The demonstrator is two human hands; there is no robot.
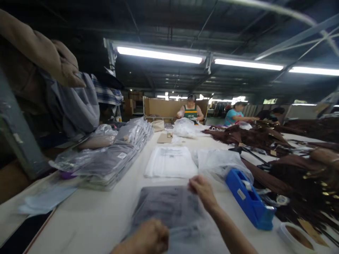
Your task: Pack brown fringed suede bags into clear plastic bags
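From a worker's head-worn view in a large, dim workshop, a folded dark grey garment in a clear bag [169, 204] lies flat on a long white surface [87, 222], directly in front of the wearer. The right hand [202, 190] is at its far right corner, the grip together at thumb and fingertips; whether film is pinched between them cannot be made out. The left hand [153, 234], blurred, is at the near end of the bag with fingers curled in; whether its grip is clamped on the plastic cannot be told. Just beyond lies a stack of flat white bags [171, 162], with crumpled clear plastic [222, 162] to its right. Right of the grey garment stands a blue tape dispenser [250, 201], with a roll of tape [298, 237] near its closer end. To the left is a tall pile of bagged grey garments [116, 158]. Brown garments [246, 135] spread along the right side. Farther off, a person in a green apron [190, 114] faces this way, and two other people work on the right, under bright tube lights [159, 54].
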